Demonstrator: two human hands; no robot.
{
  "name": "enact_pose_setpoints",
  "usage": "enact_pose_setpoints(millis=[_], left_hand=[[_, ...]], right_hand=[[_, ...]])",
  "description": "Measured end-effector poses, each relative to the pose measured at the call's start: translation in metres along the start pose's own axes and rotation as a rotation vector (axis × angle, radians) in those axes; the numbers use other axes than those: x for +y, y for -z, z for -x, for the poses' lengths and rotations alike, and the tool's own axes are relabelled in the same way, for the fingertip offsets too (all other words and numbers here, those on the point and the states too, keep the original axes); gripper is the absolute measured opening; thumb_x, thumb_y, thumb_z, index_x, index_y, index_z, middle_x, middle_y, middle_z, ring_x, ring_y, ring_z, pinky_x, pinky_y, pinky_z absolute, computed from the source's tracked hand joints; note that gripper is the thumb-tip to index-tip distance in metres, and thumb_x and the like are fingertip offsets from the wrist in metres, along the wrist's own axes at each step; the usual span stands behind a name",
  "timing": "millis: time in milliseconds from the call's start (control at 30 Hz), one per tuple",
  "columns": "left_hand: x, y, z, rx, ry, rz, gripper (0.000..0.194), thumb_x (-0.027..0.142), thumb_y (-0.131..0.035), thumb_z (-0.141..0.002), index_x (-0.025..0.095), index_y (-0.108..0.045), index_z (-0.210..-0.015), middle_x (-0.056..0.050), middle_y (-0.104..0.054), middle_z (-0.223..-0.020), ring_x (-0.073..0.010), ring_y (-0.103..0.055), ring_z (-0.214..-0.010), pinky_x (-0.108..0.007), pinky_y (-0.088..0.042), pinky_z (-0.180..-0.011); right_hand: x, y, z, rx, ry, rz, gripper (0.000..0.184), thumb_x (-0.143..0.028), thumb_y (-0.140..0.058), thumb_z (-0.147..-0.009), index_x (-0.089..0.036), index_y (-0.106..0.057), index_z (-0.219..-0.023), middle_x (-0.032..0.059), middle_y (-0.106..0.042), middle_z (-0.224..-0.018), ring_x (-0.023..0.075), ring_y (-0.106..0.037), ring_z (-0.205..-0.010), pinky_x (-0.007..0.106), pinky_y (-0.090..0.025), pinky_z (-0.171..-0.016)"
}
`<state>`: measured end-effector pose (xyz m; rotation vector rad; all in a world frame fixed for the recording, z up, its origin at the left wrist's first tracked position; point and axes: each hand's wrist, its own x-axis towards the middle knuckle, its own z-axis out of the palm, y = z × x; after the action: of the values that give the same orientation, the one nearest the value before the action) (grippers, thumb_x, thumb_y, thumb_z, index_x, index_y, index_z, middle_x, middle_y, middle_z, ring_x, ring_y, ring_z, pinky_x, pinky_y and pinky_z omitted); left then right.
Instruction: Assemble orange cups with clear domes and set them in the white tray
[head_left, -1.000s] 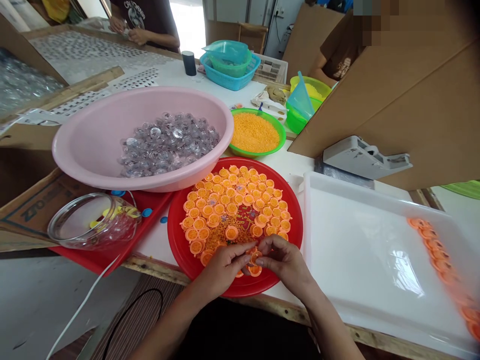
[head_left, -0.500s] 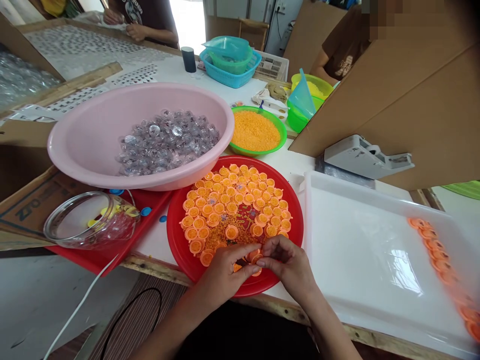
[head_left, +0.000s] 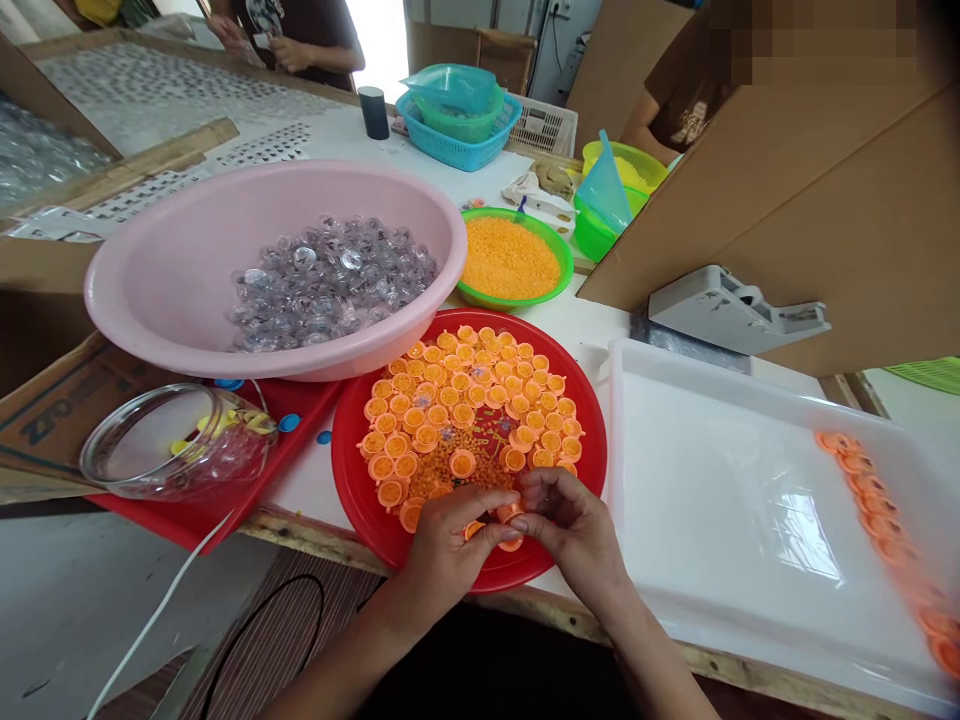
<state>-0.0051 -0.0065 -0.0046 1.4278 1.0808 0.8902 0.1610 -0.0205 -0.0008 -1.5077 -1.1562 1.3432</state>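
Observation:
Over the near part of a round red tray (head_left: 349, 470), my two hands meet at a small orange plastic cup-like piece (head_left: 510, 512). My left hand (head_left: 459, 530) pinches it from the left between thumb and forefinger. From the other side, the thumb and fingers of my right hand (head_left: 574, 525) close on the same piece. Many similar orange cups (head_left: 461, 463), holding orange filling, stand on the tray around loose orange pellets (head_left: 427, 468). Part of another cup shows just below my fingertips.
A pink basin (head_left: 165, 270) of clear capsules stands behind left; a green bowl (head_left: 562, 280) of orange pellets is beyond the tray. Right is a white tray (head_left: 712, 500) with an orange row, below a tape dispenser (head_left: 735, 310). A glass jar (head_left: 112, 450) lies left. Two people work beyond.
The orange piece has turned between my fingertips, and my left thumb has shifted slightly. Both hands stay at nearly the same spot. The view has tilted a little.

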Motion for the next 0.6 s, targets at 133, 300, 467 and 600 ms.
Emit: enact_pose_setpoints(millis=[133, 300, 467, 600], left_hand=[[-0.004, -0.003, -0.002, 0.055, 0.172, 0.222, 0.034, 0.022, -0.070, -0.075, 0.025, -0.065, -0.109, 0.000, -0.074, -0.089, -0.0166, -0.069, -0.080, -0.026, -0.054, -0.075], [-0.002, -0.006, -0.006, 0.072, 0.330, 0.300, 0.020, 0.027, -0.073, -0.072, 0.021, -0.066, -0.090, 0.001, -0.073, -0.079, -0.0152, -0.068, -0.074, -0.022, -0.054, -0.068], [0.006, -0.010, -0.015, -0.024, 0.172, 0.132, 0.022, 0.031, -0.069, -0.075, 0.023, -0.066, -0.095, 0.000, -0.072, -0.083, -0.0162, -0.067, -0.069, -0.025, -0.055, -0.065], [0.006, -0.002, -0.026, 0.017, 0.036, -0.109, 0.034, 0.031, -0.069, -0.074, 0.027, -0.066, -0.107, -0.002, -0.073, -0.094, -0.0188, -0.069, -0.077, -0.030, -0.056, -0.073]], right_hand=[[-0.002, 0.004, -0.005, -0.138, 0.090, 0.151, 0.017, -0.022, -0.065, -0.082, -0.024, -0.066, -0.098, 0.0031, -0.064, -0.098, 0.0171, -0.062, -0.084, 0.028, -0.051, -0.074], [-0.008, -0.004, 0.002, -0.019, 0.197, 0.253, 0.016, -0.014, -0.060, -0.082, -0.022, -0.063, -0.096, 0.0020, -0.065, -0.089, 0.0158, -0.062, -0.078, 0.027, -0.050, -0.071], [-0.011, 0.019, -0.003, 0.028, 0.191, 0.175, 0.012, -0.022, -0.065, -0.080, -0.021, -0.065, -0.091, 0.0016, -0.067, -0.081, 0.0160, -0.062, -0.071, 0.027, -0.050, -0.064], [-0.003, 0.101, -0.039, 0.378, 0.034, 0.084, 0.033, -0.043, -0.069, -0.073, -0.017, -0.064, -0.094, 0.0050, -0.069, -0.077, 0.0189, -0.064, -0.067, 0.033, -0.055, -0.064]])
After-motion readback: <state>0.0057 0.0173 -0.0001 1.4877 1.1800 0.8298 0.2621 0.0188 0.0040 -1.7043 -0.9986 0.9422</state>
